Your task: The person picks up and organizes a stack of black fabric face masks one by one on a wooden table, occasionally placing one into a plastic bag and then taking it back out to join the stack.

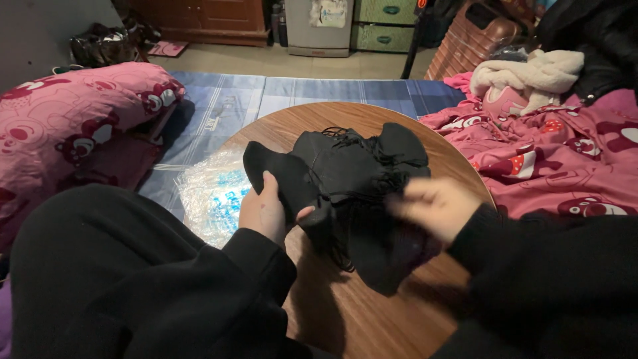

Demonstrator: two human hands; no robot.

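My left hand [266,211] grips a black face mask [278,176] by its lower edge, thumb on top. It holds the mask beside a loose pile of black masks [359,166] with thin ear cords, heaped on a round wooden table [345,312]. My right hand [435,207] is blurred with motion, fingers spread, touching the pile's right side; whether it holds a mask is unclear. Both arms wear black sleeves.
A clear plastic bag [209,193] lies at the table's left edge on a blue striped sheet [279,93]. A pink patterned pillow [73,119] sits left, a pink blanket [565,159] right with a cream fleece garment [531,73]. Cabinets and a suitcase stand behind.
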